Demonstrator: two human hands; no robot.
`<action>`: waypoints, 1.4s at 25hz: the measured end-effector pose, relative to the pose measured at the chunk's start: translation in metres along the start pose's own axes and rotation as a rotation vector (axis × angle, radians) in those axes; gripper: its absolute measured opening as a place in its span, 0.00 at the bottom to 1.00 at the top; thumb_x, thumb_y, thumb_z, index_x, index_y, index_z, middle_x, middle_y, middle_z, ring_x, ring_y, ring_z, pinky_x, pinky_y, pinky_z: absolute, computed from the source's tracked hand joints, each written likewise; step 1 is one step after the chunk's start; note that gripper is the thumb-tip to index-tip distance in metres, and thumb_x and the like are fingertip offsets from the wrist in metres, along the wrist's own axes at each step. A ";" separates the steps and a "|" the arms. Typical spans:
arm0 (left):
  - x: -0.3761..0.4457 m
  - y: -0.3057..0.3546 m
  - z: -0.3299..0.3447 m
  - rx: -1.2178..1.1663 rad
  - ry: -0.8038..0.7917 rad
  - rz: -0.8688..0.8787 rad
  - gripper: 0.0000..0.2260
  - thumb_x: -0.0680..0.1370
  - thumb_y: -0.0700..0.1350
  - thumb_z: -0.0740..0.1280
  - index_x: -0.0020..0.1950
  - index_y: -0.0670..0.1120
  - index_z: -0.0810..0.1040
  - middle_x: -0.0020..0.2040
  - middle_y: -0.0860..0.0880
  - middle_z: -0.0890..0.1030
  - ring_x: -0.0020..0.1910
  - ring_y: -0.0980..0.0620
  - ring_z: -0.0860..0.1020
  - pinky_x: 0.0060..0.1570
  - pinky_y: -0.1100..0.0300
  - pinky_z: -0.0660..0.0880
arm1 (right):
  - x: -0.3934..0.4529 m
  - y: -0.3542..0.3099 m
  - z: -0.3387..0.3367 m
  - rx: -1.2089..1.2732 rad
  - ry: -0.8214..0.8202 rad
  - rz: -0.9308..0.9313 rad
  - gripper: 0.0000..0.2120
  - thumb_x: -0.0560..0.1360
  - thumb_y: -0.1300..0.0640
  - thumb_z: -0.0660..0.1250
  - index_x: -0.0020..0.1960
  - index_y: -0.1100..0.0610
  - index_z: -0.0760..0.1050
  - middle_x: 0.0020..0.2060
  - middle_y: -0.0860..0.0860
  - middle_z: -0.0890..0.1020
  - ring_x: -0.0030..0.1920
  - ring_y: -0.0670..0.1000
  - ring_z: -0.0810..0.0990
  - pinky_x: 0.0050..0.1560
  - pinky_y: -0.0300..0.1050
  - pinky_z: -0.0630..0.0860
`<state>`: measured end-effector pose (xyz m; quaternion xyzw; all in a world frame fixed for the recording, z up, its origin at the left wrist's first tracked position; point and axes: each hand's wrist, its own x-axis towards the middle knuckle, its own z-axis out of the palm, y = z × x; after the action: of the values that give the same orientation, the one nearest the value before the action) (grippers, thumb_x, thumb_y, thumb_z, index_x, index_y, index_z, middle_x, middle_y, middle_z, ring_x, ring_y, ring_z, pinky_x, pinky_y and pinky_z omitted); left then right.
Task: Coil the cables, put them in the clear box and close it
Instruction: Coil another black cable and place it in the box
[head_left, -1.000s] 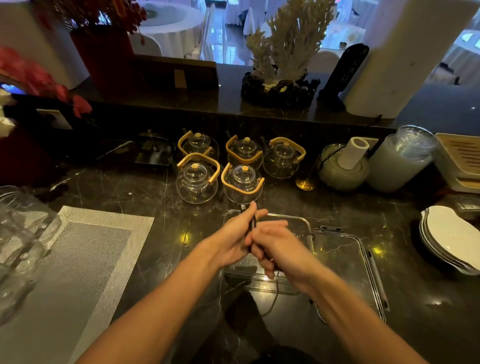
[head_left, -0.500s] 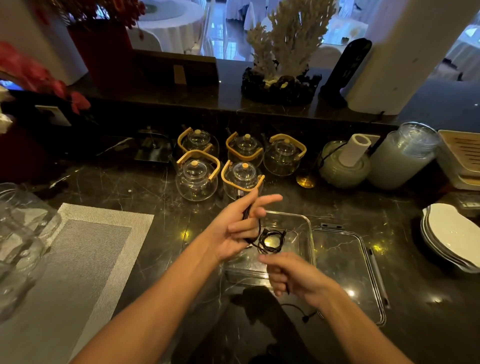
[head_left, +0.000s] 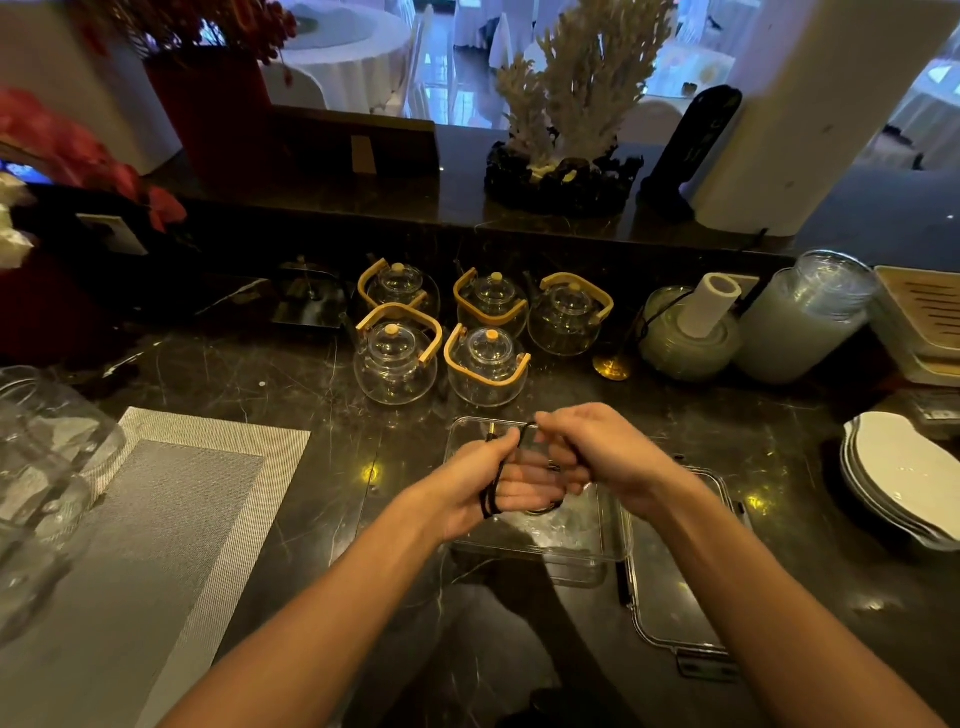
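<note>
Black thin cable (head_left: 491, 486) was looped around the left hand (head_left: 480, 491), fingers curled on it. The right hand (head_left: 605, 457) pinched the strand, above the clear plastic box (head_left: 597, 540). Half a second earlier, the right hand sat lower, apart from the left.

Right hand (head_left: 608, 457) up from below box's near edge, now level with left hand (head_left: 483, 488), fingertips meeting over clear box (head_left: 571, 540). Left fingers no longer spread; curled round black cable (head_left: 491, 493). Small coil that hung between hands now wrapped round left fingers. Loose tail gone from counter (head_left: 311, 374).
</note>
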<state>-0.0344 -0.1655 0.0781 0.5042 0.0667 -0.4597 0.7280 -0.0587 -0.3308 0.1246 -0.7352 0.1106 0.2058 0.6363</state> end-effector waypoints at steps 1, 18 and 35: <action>0.002 -0.001 0.001 -0.064 0.035 0.034 0.24 0.86 0.52 0.55 0.52 0.36 0.83 0.42 0.38 0.86 0.39 0.47 0.87 0.40 0.58 0.84 | -0.006 0.001 0.011 -0.003 -0.031 -0.019 0.13 0.83 0.53 0.62 0.43 0.58 0.78 0.25 0.48 0.70 0.22 0.46 0.66 0.25 0.40 0.67; 0.000 0.010 0.003 -0.510 -0.379 0.052 0.21 0.83 0.47 0.59 0.30 0.46 0.67 0.18 0.54 0.61 0.15 0.59 0.56 0.18 0.66 0.49 | -0.026 0.081 0.037 0.721 -0.121 -0.047 0.09 0.78 0.53 0.70 0.54 0.56 0.76 0.36 0.53 0.73 0.22 0.43 0.60 0.21 0.36 0.61; 0.004 0.007 0.006 0.061 -0.005 0.003 0.19 0.77 0.51 0.71 0.29 0.49 0.71 0.20 0.54 0.65 0.25 0.55 0.72 0.33 0.64 0.71 | -0.020 0.078 0.034 0.809 -0.051 -0.037 0.06 0.79 0.60 0.68 0.49 0.64 0.77 0.25 0.49 0.68 0.18 0.42 0.60 0.17 0.35 0.55</action>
<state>-0.0294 -0.1723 0.0834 0.5253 0.0502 -0.4617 0.7130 -0.1147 -0.3124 0.0603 -0.4218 0.1535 0.1524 0.8805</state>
